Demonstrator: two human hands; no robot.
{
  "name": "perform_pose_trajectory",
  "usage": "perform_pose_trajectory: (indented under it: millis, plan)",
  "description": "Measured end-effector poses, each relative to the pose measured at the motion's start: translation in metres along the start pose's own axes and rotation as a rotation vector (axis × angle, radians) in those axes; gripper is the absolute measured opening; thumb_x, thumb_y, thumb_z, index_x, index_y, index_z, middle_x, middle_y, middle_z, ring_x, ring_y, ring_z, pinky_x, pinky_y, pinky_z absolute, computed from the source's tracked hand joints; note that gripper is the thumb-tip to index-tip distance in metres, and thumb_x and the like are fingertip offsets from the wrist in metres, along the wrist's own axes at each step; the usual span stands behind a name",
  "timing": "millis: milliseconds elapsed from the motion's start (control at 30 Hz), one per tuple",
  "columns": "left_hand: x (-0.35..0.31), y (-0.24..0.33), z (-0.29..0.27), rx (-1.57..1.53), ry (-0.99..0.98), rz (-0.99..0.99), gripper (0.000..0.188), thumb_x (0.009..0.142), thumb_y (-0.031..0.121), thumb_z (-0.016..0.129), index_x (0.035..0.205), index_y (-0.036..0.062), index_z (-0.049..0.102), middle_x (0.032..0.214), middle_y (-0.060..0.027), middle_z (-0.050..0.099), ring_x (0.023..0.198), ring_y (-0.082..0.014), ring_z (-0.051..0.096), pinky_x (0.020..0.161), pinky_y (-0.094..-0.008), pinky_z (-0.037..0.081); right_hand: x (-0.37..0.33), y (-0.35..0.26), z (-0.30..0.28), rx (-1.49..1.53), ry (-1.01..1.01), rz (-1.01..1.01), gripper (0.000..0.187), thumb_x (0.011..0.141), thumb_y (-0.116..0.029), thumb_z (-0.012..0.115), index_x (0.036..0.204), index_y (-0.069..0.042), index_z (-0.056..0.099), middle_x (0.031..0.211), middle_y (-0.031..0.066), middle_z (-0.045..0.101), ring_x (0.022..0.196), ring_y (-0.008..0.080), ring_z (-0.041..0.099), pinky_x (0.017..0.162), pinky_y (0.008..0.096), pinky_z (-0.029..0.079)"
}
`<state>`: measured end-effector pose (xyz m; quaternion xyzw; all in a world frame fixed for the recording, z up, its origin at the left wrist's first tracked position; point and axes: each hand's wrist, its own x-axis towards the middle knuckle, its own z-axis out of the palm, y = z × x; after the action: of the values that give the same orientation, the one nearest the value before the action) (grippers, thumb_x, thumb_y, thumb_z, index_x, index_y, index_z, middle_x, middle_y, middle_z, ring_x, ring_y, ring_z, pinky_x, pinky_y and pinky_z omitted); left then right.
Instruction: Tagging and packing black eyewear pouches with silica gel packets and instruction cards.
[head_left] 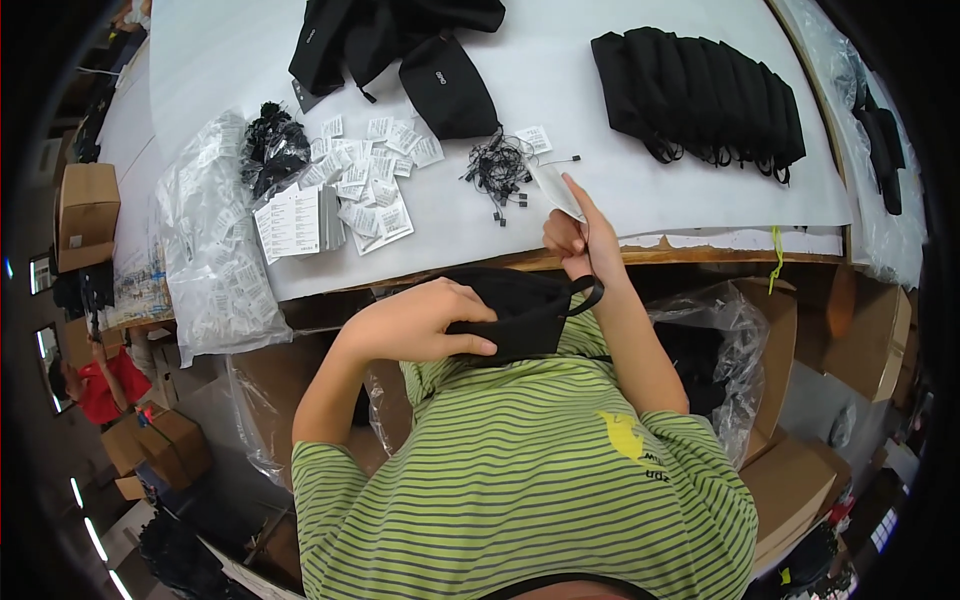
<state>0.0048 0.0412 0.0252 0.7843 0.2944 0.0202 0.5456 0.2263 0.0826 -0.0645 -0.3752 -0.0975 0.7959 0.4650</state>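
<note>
My left hand [425, 320] is closed on a black fabric pouch [525, 310], held in front of my body at the table's near edge. A black loop [592, 296] sticks out from the pouch's right side. Above it, my right hand [585, 235] grips a white tag [553, 188], index finger stretched along it. A thin dark string runs down beside my right fingers towards the loop; where it ends I cannot tell. Just beyond the tag lies a tangle of black tag strings [497, 170]. Loose white labels [372, 165] spread to the left, beside a stack of printed cards [300, 222].
Black pouches [448, 88] are heaped at the far side, and a row of them [700, 95] lies at right. A clear bag of labels [220, 240] hangs over the table's left edge. Cardboard boxes [790, 490] stand below. A person in red [112, 385] is far left.
</note>
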Motion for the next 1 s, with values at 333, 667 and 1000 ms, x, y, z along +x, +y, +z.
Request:
perform_pose_trajectory:
  millis: [333,667,1000]
  plan:
    - [0.011,-0.002,0.002,0.293,0.469,-0.051,0.025,0.071,0.019,0.074,0.086,0.0054,0.06,0.108,-0.01,0.058,0.105,-0.0305,0.052,0.088,-0.0387,0.041,-0.031,-0.037,0.047,-1.356,-0.062,-0.455,0.027,0.083,-0.035,0.068,0.08,-0.009,0.073,0.047,-0.0003,0.053,0.04,0.0106,0.042,0.042,0.0248,0.033]
    - [0.017,-0.02,0.018,0.583,0.562,0.118,0.019,0.071,0.021,0.073,0.08,0.0104,0.06,0.088,-0.0022,0.062,0.098,-0.0188,0.055,0.098,-0.0431,0.034,-0.039,-0.024,0.048,-2.111,-0.491,-0.421,0.026,0.081,-0.035,0.063,0.072,-0.012,0.071,0.06,0.0076,0.063,0.059,0.0264,0.063,0.056,0.037,0.049]
    - [0.046,-0.109,-0.03,0.319,1.054,-0.18,0.025,0.083,0.024,0.065,0.098,0.0044,0.062,0.097,-0.0091,0.062,0.089,-0.0243,0.057,0.086,-0.0348,0.042,-0.042,-0.041,0.047,-1.946,-0.58,-0.131,0.029,0.075,-0.037,0.072,0.081,-0.008,0.071,0.06,0.01,0.062,0.059,0.0279,0.061,0.059,0.0352,0.048]
